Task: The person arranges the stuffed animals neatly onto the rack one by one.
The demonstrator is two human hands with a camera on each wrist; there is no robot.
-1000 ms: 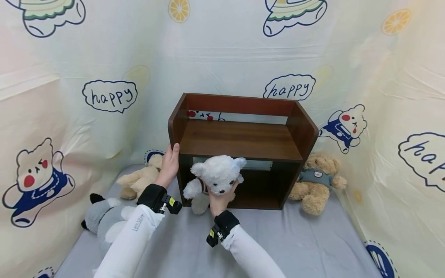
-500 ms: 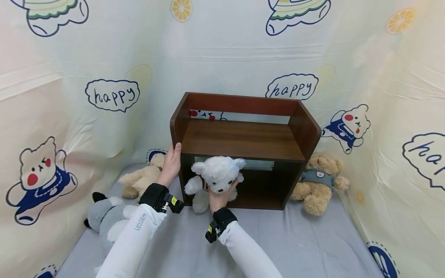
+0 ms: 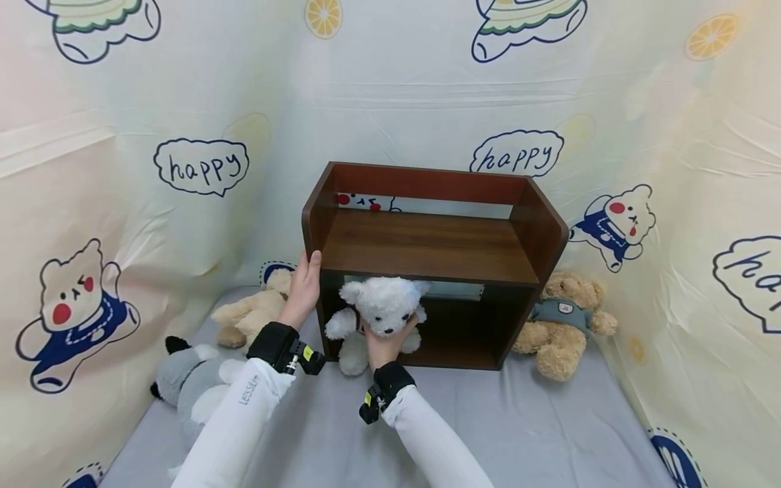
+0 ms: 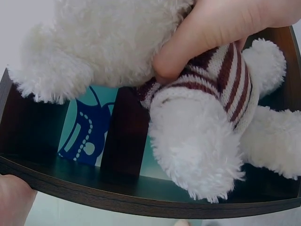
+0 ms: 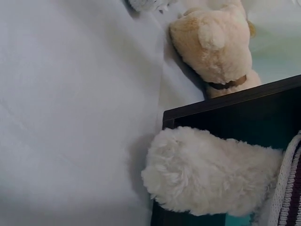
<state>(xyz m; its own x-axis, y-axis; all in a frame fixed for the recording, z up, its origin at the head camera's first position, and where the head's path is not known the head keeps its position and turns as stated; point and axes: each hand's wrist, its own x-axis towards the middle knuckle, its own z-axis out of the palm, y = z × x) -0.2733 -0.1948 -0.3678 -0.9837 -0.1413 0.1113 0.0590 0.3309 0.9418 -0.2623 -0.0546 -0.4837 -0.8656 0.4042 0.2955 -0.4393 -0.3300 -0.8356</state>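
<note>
A white teddy bear in a striped knit top is at the left part of the lower compartment of a dark brown wooden shelf. My right hand grips it around the chest, just below the chin. In the left wrist view the thumb of the right hand presses into the fur above the top. The bear's feet stick out at the shelf's front edge. My left hand lies along the outer left side panel, fingers straight and pointing up.
A tan teddy bear in a blue shirt sits right of the shelf. Left of it lie a beige plush and a grey-white plush. All rest on a grey sheet, before a printed curtain.
The head view has drifted slightly. Relative to the shelf, the white teddy bear and my right hand have shifted a little left and lower. The left hand stays at the side panel.
</note>
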